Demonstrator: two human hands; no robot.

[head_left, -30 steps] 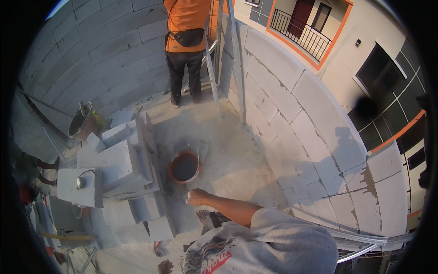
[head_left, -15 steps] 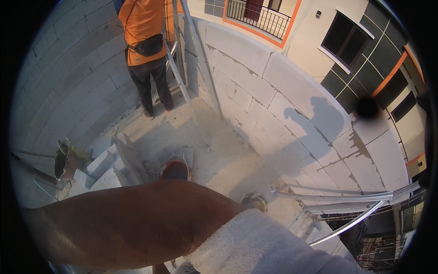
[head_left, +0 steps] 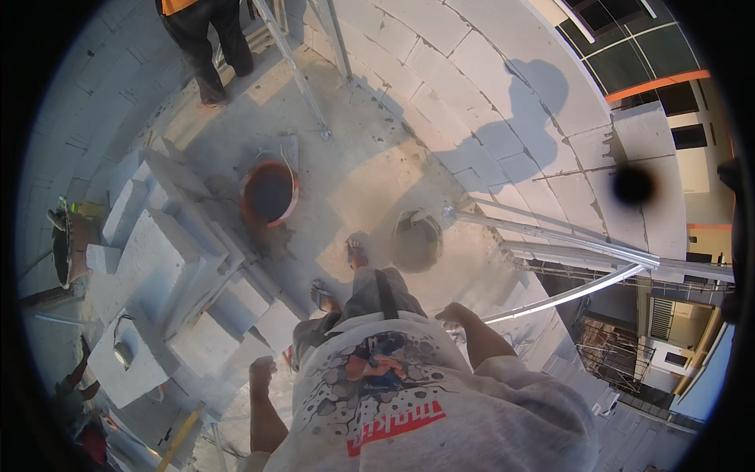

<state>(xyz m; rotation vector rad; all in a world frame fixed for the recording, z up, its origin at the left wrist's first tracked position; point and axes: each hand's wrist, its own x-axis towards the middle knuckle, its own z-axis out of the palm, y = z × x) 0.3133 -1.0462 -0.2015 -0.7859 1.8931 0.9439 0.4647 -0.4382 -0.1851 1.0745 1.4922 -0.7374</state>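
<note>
My left hand [head_left: 263, 367] hangs beside my shirt with fingers loosely curled closed; I see nothing in it. My right hand [head_left: 453, 315] is low at my other side, fingers slightly bent and apart, holding nothing visible. My sandalled feet [head_left: 324, 297] stand on the concrete floor [head_left: 346, 181]. Ahead-left sits an orange-rimmed bucket [head_left: 269, 194] of grey contents. A second grey bucket [head_left: 417, 240] sits just ahead-right. Stacked pale blocks [head_left: 153, 259] rise to my left, with a pail [head_left: 69, 252] beyond and a small round object [head_left: 123, 353] on one block.
A co-worker in orange and dark trousers [head_left: 212, 47] stands by metal frames [head_left: 295, 75] at the back. A block wall [head_left: 491, 94] curves along my right. Metal channels [head_left: 562, 236] lie at the right, near a drop to buildings [head_left: 661, 346]. Another person's legs [head_left: 77, 370] show far left.
My view has tilted down onto my body and feet. The forearm that swept across the picture half a second ago is lowered; both hands now show at my sides.
</note>
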